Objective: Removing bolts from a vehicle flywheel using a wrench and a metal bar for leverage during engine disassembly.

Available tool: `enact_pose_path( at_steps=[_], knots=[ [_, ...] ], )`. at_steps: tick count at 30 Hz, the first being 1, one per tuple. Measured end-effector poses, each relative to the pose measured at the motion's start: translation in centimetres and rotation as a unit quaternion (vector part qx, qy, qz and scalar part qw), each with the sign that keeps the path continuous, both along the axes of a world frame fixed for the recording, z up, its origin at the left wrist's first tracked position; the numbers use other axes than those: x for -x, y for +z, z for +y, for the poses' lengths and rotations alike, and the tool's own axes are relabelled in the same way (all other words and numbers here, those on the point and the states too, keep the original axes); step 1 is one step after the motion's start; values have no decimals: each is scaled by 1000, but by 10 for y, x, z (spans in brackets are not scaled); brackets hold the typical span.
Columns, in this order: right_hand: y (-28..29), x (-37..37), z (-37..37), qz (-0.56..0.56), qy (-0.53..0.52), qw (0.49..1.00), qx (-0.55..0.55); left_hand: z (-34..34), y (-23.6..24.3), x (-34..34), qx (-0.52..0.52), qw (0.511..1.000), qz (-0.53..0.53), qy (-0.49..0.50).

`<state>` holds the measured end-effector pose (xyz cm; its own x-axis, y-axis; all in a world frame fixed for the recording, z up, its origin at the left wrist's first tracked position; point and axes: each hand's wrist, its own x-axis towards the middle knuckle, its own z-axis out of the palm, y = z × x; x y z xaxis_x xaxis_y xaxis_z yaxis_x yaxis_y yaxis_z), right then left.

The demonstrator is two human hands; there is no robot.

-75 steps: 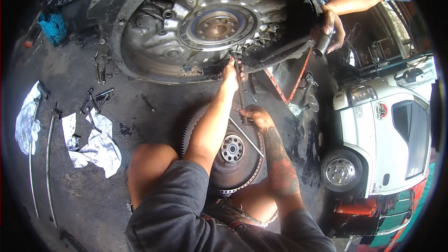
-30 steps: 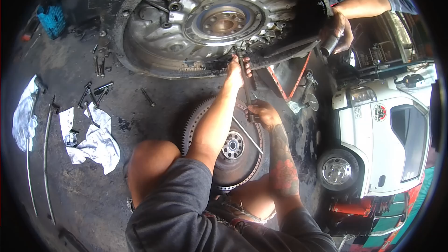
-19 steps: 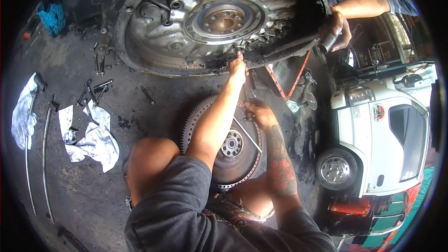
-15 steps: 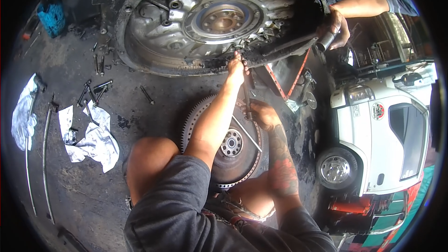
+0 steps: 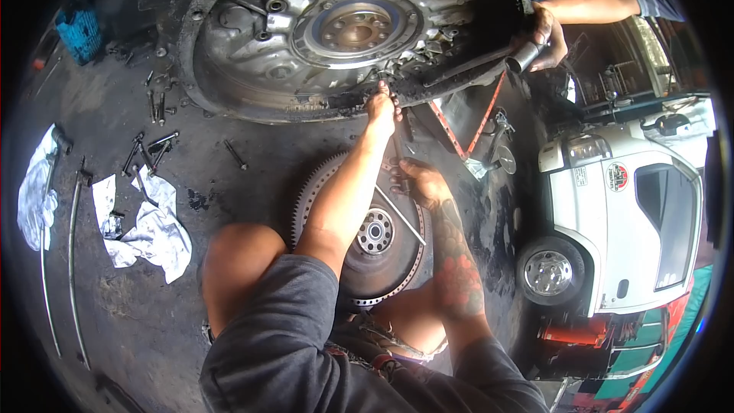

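Observation:
A large open bell housing rises ahead of me, with a round hub in its middle. My left hand is closed round the upper end of a dark extension bar, at the housing's lower rim; the bar's tip is hidden. At the bar's lower end, my right hand has its fingers curled round the wrench's head. From there a thin silver handle slants down over a toothed flywheel, which lies flat between my knees. My left forearm covers part of the flywheel.
Top right, another person's hand grips a metal cylinder beside the housing. Loose bolts, a stained white cloth, long bars and a blue basket are at left. A white truck stands at right.
The whole view has shifted slightly, moving things a little left. Both my hands keep their hold on the wrench and its extension bar; the right fingers have shifted a little at the lower end.

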<state>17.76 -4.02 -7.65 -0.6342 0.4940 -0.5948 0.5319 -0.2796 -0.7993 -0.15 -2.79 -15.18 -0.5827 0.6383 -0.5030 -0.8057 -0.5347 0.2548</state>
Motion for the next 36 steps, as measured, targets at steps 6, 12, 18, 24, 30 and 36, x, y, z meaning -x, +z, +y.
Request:
enact_pose_path(
  at_steps=[6,12,18,24,30,36],
  knots=[
    [-3,-2,12,-11,56,998,0,1,-8,5,-43,998,-10,-35],
    [-5,-3,18,-39,60,992,-103,-4,8,2,-18,998,-35,-43],
    [-9,6,1,-32,69,992,-101,-7,-4,10,-15,998,-60,-4],
    [10,-3,5,-9,28,1000,4,7,6,4,-43,999,-23,-19],
    [2,4,5,-59,72,987,-131,-4,-4,6,-80,996,-29,-23],
    [-13,1,18,-97,86,931,-343,0,12,1,22,999,-24,4]
  ],
)
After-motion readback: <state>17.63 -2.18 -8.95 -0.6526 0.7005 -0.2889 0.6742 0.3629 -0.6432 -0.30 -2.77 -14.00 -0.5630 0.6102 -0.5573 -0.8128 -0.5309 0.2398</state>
